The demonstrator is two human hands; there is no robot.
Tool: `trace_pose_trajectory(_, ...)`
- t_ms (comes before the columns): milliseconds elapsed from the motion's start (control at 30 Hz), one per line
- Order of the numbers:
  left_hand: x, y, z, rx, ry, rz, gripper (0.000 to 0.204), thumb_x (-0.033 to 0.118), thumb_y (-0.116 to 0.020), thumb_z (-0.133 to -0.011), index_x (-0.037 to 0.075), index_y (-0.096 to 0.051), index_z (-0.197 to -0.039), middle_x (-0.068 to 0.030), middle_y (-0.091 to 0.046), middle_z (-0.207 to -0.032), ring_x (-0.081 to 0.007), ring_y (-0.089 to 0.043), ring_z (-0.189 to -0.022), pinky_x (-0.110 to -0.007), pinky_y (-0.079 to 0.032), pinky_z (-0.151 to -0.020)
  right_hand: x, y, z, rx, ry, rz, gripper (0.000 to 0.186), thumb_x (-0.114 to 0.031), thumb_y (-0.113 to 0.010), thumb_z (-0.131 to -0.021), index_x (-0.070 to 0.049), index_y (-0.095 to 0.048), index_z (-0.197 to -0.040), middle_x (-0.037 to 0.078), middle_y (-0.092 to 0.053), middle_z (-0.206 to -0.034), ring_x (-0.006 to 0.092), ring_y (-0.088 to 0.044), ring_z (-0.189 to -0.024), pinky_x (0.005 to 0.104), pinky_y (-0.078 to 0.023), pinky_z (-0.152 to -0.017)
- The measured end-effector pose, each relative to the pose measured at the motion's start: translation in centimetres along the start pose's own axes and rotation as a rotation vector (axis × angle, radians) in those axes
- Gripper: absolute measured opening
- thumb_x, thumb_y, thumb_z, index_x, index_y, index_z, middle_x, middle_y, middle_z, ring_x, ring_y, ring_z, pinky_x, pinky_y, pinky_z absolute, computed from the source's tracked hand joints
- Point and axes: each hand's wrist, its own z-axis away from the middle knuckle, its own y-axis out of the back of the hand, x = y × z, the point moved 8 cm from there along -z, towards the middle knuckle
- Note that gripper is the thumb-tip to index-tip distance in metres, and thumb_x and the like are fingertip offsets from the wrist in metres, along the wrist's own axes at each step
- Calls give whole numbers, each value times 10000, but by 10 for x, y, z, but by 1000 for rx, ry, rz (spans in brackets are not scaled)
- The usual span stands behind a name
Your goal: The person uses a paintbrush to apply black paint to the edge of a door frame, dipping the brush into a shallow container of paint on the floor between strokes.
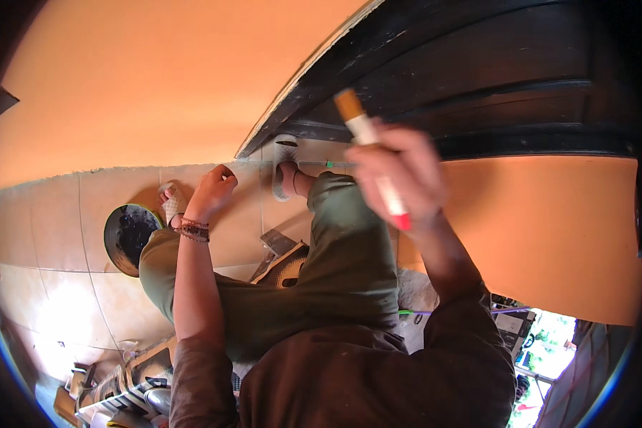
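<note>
My right hand [399, 171] grips a brush [362, 127] with a white handle, a red end and orange-brown bristles at the top, slightly blurred, held up in front of the dark panelled door [492, 78]. My left hand [216, 184] has its fingers curled above the tiled floor, left of the door's lower corner; whatever they might hold is hidden. A round green-rimmed container [130, 239] with black stuff inside stands beside my left foot.
An orange wall [143, 78] borders the door and tiles [50, 214]. My feet wear pale slippers [287, 146]. Metal scraps and perforated pieces [277, 242] lie between my legs. Several assorted items [143, 378] crowd the lower left. A bright opening [549, 342] shows at lower right.
</note>
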Motion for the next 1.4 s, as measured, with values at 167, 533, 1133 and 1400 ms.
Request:
trace_pose_trajectory(167, -1, 0, -4, -4, -15, 57, 274, 198, -531, -799, -33, -608, -927, -222, -641, -808, -312, -625, -799, -375, -476, -726, 26, 12, -14, 11, 18, 117, 263, 64, -678, -688, -51, -669, -925, 148, -586, -955, 265, -650, -798, 310, -543, -671)
trace_pose_trajectory(533, -12, 10, 4, 63, 68, -39, 321, 241, -530, -790, -29, -612, -942, -231, -651, -895, -355, -623, -910, -389, -476, -810, 20, -27, 8, 97, 104, 246, 201, -23, -634, -669, -43, -638, -868, 155, -537, -990, 328, -576, -871, 382, -522, -699)
trace_pose_trajectory(1133, -19, -13, 77, 225, -43, 161, 230, 186, -575, -775, -4, -629, -892, -132, -637, -712, -203, -624, -662, -316, -485, -604, 17, 41, -44, 119, 73, 74, 148, -17, -667, -732, -108, -637, -845, 55, -585, -869, 247, -637, -776, 333, -533, -651)
trace_pose_trajectory(1400, -15, -35, 89, 298, 8, 364, 185, 158, -575, -789, 5, -635, -872, -74, -616, -642, -132, -597, -595, -281, -477, -562, -1, 46, -28, 355, 216, 137, 158, -12, -681, -698, -60, -652, -845, 100, -572, -945, 268, -605, -886, 338, -527, -735)
